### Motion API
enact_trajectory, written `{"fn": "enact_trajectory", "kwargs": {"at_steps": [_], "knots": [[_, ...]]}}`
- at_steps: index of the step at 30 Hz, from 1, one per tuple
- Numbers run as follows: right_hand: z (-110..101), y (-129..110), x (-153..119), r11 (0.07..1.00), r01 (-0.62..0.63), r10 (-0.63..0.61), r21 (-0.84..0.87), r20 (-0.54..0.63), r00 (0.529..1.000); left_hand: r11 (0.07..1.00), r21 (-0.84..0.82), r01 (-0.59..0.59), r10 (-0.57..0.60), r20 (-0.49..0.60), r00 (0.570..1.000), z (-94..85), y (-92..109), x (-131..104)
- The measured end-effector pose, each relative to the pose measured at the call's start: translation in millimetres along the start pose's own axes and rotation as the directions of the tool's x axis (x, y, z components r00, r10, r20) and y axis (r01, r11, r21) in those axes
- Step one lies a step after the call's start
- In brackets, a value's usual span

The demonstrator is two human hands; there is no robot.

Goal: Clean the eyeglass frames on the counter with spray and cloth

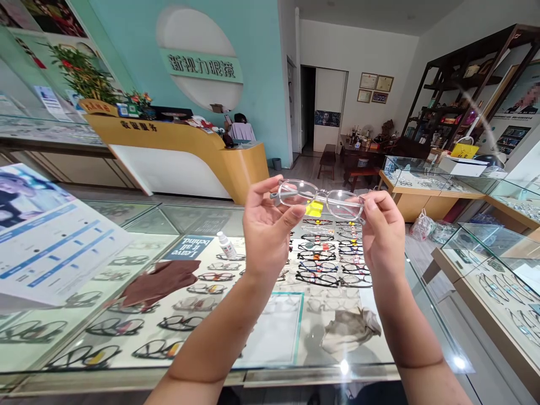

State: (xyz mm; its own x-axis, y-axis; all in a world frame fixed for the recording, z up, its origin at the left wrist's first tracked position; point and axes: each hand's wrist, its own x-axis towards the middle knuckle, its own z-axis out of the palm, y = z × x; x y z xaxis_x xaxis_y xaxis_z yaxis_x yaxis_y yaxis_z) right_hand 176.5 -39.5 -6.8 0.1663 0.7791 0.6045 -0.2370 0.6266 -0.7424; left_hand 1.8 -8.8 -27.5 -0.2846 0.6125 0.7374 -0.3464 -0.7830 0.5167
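A pair of clear-framed eyeglasses [343, 203] is held up above the glass display counter, with a yellow tag [314, 208] hanging near its bridge. My left hand [268, 225] pinches the left end of the frame between thumb and fingers. At the other end, my right hand [383, 230] grips the right side of the frame. Below, on the counter top, lie a brown cloth [162, 283], a small white spray bottle [226, 246] and a crumpled grey-beige cloth [352, 331]. A white sheet with a teal border [276, 332] is partly covered by my left forearm.
Rows of eyeglasses [318, 264] fill the glass display counter [337, 374]. A printed stand-up card [54, 242] rises at the left. Beyond are a yellow-and-white reception desk [181, 152], more display cases [491, 287] on the right, and wooden benches [328, 159].
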Motion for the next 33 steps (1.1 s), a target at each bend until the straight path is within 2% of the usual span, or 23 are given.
{"fn": "enact_trajectory", "kwargs": {"at_steps": [3,5,7,9,12,16,19,22,24,29,30,31,32,33], "knots": [[-1,-4,-2,0.998,0.058,-0.059,0.008,0.047,0.997,0.985,-0.104,0.140,-0.138,0.033,0.990,-1.0,-2,2],[-3,-6,-2,0.993,0.117,-0.112,-0.031,0.139,0.984,0.946,-0.164,0.280,-0.270,0.081,0.960,0.2,0,1],[-5,-8,1,0.962,0.223,-0.175,-0.159,0.267,0.948,0.874,-0.194,0.445,-0.420,0.158,0.894,2.5,5,0],[-7,-8,3,0.890,0.351,-0.234,-0.290,0.372,0.898,0.786,-0.195,0.587,-0.540,0.249,0.804,5.7,9,-2],[-10,-9,5,0.805,0.469,-0.303,-0.363,0.428,0.852,0.658,-0.194,0.727,-0.644,0.355,0.677,11.0,13,-4],[-15,-11,7,0.775,0.506,-0.334,-0.379,0.434,0.837,0.526,-0.214,0.823,-0.712,0.418,0.564,15.2,14,-5],[-19,-13,9,0.772,0.496,-0.315,-0.399,0.437,0.842,0.418,-0.239,0.877,-0.741,0.468,0.481,14.9,13,-5],[-21,-12,10,0.777,0.470,-0.295,-0.419,0.417,0.860,0.344,-0.257,0.903,-0.766,0.479,0.428,13.7,12,-5],[-20,-10,11,0.780,0.462,-0.302,-0.422,0.392,0.869,0.355,-0.229,0.907,-0.768,0.481,0.422,13.8,11,-7],[-18,-8,9,0.795,0.456,-0.351,-0.401,0.310,0.884,0.473,-0.040,0.880,-0.730,0.541,0.417,14.3,5,-7],[-18,-8,8,0.803,0.450,-0.350,-0.391,0.302,0.887,0.508,-0.009,0.861,-0.720,0.544,0.431,12.1,5,-2],[-19,-9,8,0.813,0.436,-0.340,-0.385,0.295,0.893,0.559,0.007,0.829,-0.705,0.530,0.471,8.3,6,4],[-20,-9,8,0.823,0.417,-0.322,-0.386,0.287,0.902,0.624,0.014,0.781,-0.681,0.499,0.535,2.8,9,13],[-21,-10,9,0.832,0.393,-0.299,-0.392,0.279,0.912,0.709,0.008,0.705,-0.635,0.442,0.633,-4.4,15,23]]}}
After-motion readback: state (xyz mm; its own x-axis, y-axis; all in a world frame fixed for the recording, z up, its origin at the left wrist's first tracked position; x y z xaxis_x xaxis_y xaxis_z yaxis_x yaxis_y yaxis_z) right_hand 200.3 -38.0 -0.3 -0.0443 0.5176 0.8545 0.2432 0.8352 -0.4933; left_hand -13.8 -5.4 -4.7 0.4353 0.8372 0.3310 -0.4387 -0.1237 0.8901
